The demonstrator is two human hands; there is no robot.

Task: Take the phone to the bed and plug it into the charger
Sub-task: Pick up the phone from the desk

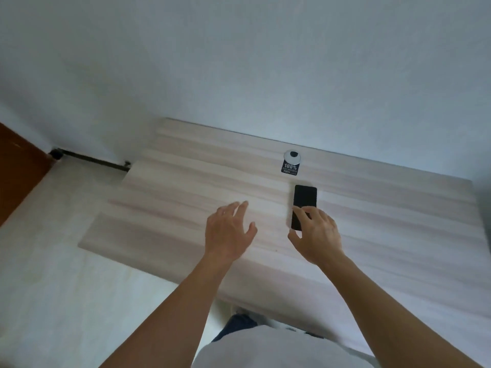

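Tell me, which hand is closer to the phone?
Right. The right hand is over the phone's near end, fingers spread; the left hand is open above the table, off to the phone's left.

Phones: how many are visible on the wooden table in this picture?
1. The black phone lies flat on the wooden table, just in front of the black sticker. The right hand covers its near end. No other phone is visible.
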